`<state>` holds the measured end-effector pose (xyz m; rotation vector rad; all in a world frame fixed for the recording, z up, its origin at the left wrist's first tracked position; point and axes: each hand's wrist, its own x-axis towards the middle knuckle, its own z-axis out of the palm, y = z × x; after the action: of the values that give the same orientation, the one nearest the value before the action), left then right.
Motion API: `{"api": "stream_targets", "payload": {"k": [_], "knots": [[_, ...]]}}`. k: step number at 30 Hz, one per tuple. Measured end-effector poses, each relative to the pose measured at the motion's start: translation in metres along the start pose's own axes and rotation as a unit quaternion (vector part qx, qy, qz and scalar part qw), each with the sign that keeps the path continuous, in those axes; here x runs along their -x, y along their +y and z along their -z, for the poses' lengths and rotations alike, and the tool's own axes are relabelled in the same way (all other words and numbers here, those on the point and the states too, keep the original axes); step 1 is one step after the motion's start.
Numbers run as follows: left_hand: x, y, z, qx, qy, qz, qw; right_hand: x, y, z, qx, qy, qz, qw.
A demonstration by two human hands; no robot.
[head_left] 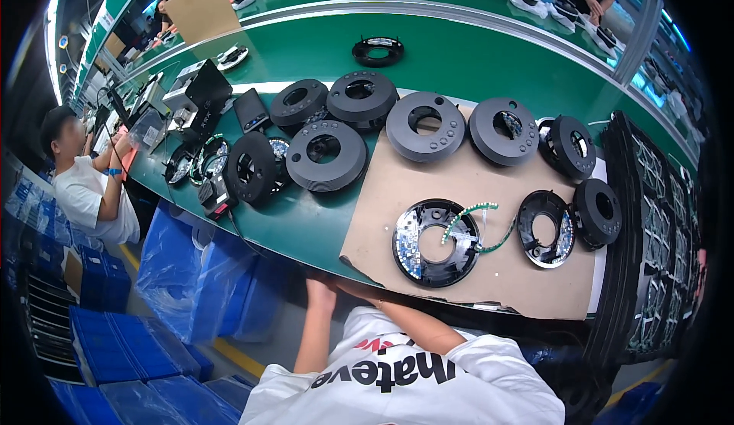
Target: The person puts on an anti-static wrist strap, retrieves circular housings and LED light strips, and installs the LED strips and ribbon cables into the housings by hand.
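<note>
"So, what takes up the most room here?"

"The green workbench [317,230], running across the view. Beyond its left front edge, blue plastic crates [115,348] stand on the floor, some under clear film."

"Who's on that side?"

"A co-worker in a white T-shirt [103,203], arms reaching toward the bench."

"And opposite?"

"A stack of black trays [618,295] with wired parts in rows. Left of it, a brown cardboard sheet [505,184] covers part of the workbench."

"What lies on the sheet?"

"Two matte black ring housings [405,136] sit side by side toward its far edge, round dimples showing on top. More of the same kind rest on bare green to the left, and a couple stand tilted near the trays."

"Which piece is nearest the person's hands?"

"An open black housing shell [451,270], hollow side up on the sheet's near part. A second open shell [531,237] lies to its right."

"And the hands?"

"The left hand [321,284] and right hand [359,290] are close together at the bench's front edge, left of that shell. Their fingers are hidden, so I can't tell whether either is open, closed or gripping."

"Anything smaller?"

"A curved circuit board [409,245] along the nearer shell's left inside, and a thin green circuit strip [461,216] arching above its central hole."
</note>
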<state>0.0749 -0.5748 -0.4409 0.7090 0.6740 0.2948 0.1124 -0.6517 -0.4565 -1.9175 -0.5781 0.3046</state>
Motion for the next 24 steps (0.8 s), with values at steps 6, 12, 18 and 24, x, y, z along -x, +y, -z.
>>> {"api": "stream_targets", "payload": {"k": [6,12,18,24], "knots": [[-0.023,-0.027,0.010,-0.067,-0.034,0.119,0.990,0.002,-0.004,0.008,-0.011,-0.023,-0.046,0.999],[-0.023,-0.027,0.017,-0.084,-0.036,0.123,0.988,0.014,0.000,0.012,-0.025,-0.058,-0.076,0.995],[-0.006,-0.027,0.011,-0.084,-0.032,0.114,0.989,0.026,0.007,0.034,-0.030,-0.110,-0.095,0.989],[0.007,-0.017,0.002,-0.081,-0.033,0.095,0.992,0.023,-0.010,0.006,-0.030,-0.161,-0.103,0.981]]}}
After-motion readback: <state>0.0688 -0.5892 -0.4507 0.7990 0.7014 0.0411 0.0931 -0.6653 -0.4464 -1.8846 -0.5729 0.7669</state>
